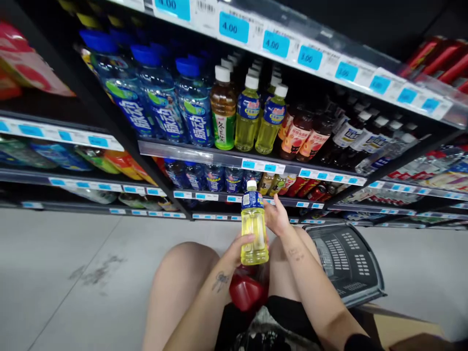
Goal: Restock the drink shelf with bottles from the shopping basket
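A bottle of yellow drink (pixel 253 229) with a white cap and a blue label is held upright, slightly tilted, above my knees. My left hand (pixel 237 248) wraps round its lower part, thumb across the front. Beside the upper right of the bottle is my right hand (pixel 278 215), its thumb stretched up and away. Some of its fingers pass behind the label, so whether they touch the bottle is hidden. On the shelf ahead stand two matching yellow bottles (pixel 270 119), next to a brown tea bottle (pixel 223 109).
Large blue-capped bottles (pixel 193 102) fill the shelf's left part; peach-labelled bottles (pixel 298 136) and dark-labelled bottles (pixel 353 129) stand to the right. A grey shopping basket (pixel 373 263) rests on the floor by my right leg. A red object (pixel 246 291) lies between my legs.
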The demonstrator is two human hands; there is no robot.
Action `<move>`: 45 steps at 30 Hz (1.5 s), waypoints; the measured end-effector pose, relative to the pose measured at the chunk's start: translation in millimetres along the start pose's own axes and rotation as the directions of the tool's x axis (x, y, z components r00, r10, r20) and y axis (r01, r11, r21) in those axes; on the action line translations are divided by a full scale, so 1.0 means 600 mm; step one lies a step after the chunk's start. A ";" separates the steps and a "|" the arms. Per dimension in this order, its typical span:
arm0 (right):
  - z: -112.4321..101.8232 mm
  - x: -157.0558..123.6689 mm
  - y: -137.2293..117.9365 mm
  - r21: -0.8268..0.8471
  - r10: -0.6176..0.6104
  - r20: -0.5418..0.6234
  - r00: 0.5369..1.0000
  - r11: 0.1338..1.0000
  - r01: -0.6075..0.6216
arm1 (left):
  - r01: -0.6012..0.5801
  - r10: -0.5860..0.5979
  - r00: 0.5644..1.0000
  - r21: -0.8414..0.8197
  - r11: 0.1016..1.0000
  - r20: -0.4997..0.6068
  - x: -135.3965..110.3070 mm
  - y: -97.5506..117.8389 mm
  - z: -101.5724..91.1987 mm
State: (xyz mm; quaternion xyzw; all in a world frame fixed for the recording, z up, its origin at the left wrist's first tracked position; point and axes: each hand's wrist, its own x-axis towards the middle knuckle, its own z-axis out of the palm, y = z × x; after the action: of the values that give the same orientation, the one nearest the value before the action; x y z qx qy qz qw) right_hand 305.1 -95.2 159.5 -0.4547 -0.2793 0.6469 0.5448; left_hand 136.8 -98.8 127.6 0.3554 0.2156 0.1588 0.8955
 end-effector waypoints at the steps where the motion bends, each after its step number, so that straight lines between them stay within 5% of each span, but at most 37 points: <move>1: 0.002 0.002 0.007 -0.005 -0.001 0.020 1.000 1.000 0.001 | -0.026 0.025 0.999 -0.005 1.000 -0.030 0.007 0.002 -0.002; 5: 0.008 0.025 0.031 0.063 -0.105 0.049 0.993 0.993 0.102 | -0.153 0.187 0.965 0.186 0.971 -0.183 0.035 0.013 -0.003; 9: -0.004 0.051 0.047 0.167 -0.182 0.080 0.980 0.972 0.167 | -0.171 0.244 0.953 0.348 0.922 -0.178 0.059 0.029 -0.006; 18: -0.013 0.067 0.037 0.369 -0.052 0.046 0.998 0.929 0.032 | -0.171 0.287 0.948 0.537 0.826 -0.140 0.073 0.041 -0.011; 21: -0.010 0.065 0.028 0.382 -0.054 0.052 0.997 0.923 0.030 | -0.144 0.318 0.940 0.701 0.698 -0.124 0.069 0.047 -0.011; 26: -0.007 0.060 0.018 0.373 -0.053 0.066 0.996 0.927 0.024 | 0.003 0.360 0.923 0.936 0.351 -0.138 0.059 0.050 -0.007; 30: -0.012 0.057 0.020 0.355 -0.032 0.048 0.998 0.935 0.013 | 0.084 0.335 0.926 0.960 0.265 -0.174 0.059 0.042 -0.002; 34: -0.016 0.057 0.020 0.359 -0.019 0.031 0.999 0.933 0.006 | 0.119 0.344 0.913 0.948 0.296 -0.222 0.064 0.030 0.001; 36: -0.015 0.058 0.021 0.374 -0.038 -0.008 0.999 0.927 0.038 | 0.101 0.355 0.901 0.916 0.389 -0.250 0.067 0.024 0.002; 41: -0.008 0.062 0.041 0.422 -0.077 -0.231 0.970 0.890 0.171 | 0.071 0.456 0.753 0.749 0.659 -0.474 0.075 0.007 0.010; 45: -0.010 0.068 0.055 0.406 -0.066 -0.336 0.939 0.890 0.208 | -0.023 0.477 0.725 0.675 0.737 -0.496 0.087 0.000 0.003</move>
State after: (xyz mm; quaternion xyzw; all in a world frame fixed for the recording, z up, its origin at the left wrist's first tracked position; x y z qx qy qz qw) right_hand 295.7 -65.2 116.9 -0.3969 -0.0694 0.5717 0.7147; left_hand 182.4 -77.0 114.5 0.5829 0.4943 0.3167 0.5619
